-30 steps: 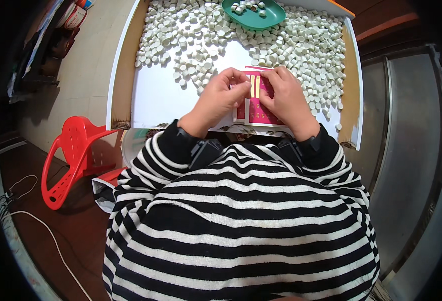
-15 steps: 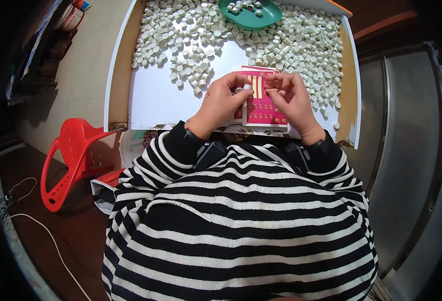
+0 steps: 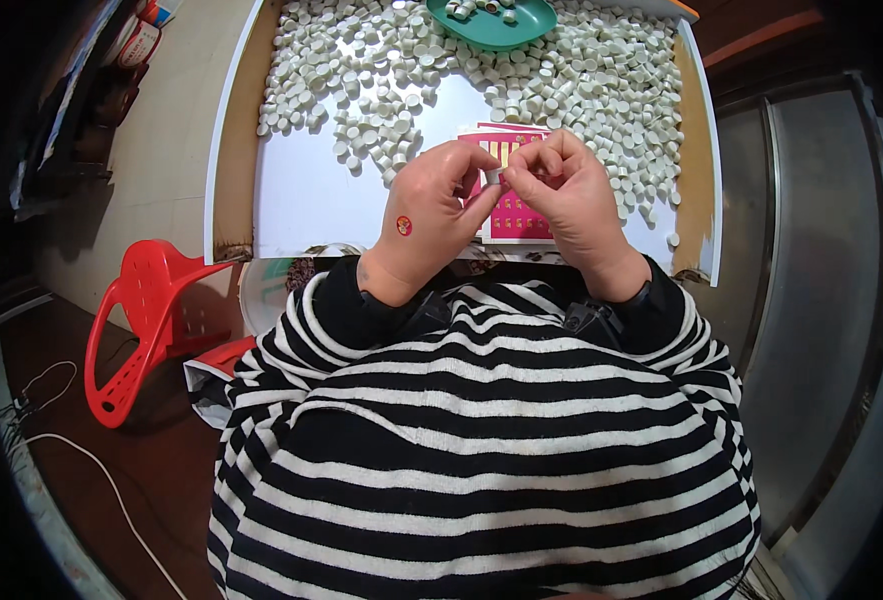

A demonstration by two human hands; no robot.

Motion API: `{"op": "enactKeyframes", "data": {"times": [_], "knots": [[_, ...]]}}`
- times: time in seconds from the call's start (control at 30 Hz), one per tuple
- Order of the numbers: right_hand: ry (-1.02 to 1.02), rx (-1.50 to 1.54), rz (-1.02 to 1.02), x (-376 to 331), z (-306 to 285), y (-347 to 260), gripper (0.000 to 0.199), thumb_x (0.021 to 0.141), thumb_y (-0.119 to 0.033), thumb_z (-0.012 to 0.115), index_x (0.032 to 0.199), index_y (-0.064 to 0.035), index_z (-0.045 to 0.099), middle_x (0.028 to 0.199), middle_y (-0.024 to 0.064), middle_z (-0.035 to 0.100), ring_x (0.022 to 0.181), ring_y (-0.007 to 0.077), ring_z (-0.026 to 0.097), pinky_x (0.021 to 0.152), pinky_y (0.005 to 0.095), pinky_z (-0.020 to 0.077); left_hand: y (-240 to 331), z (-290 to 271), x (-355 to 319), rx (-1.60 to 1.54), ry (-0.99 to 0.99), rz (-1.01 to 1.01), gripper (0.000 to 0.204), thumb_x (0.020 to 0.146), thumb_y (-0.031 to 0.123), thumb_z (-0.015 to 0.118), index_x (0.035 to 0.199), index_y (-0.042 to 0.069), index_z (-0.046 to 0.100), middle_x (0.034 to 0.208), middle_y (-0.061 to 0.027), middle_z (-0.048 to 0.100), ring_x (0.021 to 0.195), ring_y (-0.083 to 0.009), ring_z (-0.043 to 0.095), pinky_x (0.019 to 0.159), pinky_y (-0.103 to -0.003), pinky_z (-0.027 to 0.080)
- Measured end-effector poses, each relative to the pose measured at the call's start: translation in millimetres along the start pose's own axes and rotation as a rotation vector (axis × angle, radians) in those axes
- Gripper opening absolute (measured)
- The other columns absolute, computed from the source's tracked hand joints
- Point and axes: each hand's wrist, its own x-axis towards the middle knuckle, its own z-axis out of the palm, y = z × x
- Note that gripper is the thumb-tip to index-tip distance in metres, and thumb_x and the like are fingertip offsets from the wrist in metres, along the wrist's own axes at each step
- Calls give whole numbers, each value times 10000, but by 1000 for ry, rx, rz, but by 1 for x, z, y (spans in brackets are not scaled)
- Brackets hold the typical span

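Left hand (image 3: 431, 198) pinches 1 white cap (image 3: 492, 177) at its 2 o'clock; right hand (image 3: 569, 195), fingertips bunched close at the cap's 3 o'clock, grip unclear. Pink sheet (image 3: 514, 212) lies beneath.

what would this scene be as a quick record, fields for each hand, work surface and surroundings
left hand: pinching a small white cylindrical piece; round red sticker on its back
right hand: close beside that piece, contact unclear
under hands: pink rectangular printed sheets
work surface: white-floored tray, scattered with small white cylinders
far side: green oval dish, holding white pieces
left background: red plastic chair
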Motion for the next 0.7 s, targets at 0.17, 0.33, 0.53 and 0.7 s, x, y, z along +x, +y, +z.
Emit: {"op": "enactKeyframes", "data": {"times": [0.17,0.33,0.53,0.7], "knots": [[-17,-10,-6,1,2,1,343,818,24,647,750,-108,338,857,43,566,786,75,503,748,213,419,1,-1,1,97,15,106,156,726,34,710,806,22,578,646,-66,523,529,-197,490,486,-298,386],[-21,59,-29,-1,4,0,255,841,-6,636,784,-91,403,856,36,560,791,77,505,739,211,422,-3,-5,0,98,23,141,172,711,40,737,820,28,604,637,-40,504,528,-153,458,490,-274,368],[-66,327,217,0,-3,7,121,874,-68,620,881,-54,500,869,27,561,803,84,524,735,216,431,-1,-3,-1,-343,50,-60,190,720,-4,753,873,27,645,672,43,409,591,-36,353,514,-191,271],[-88,312,206,1,-4,8,98,885,-79,607,911,-39,522,902,27,567,819,92,538,767,229,442,-11,-1,-4,-421,88,-167,202,706,-6,757,874,32,652,707,30,439,598,-49,365,522,-191,283]]}}
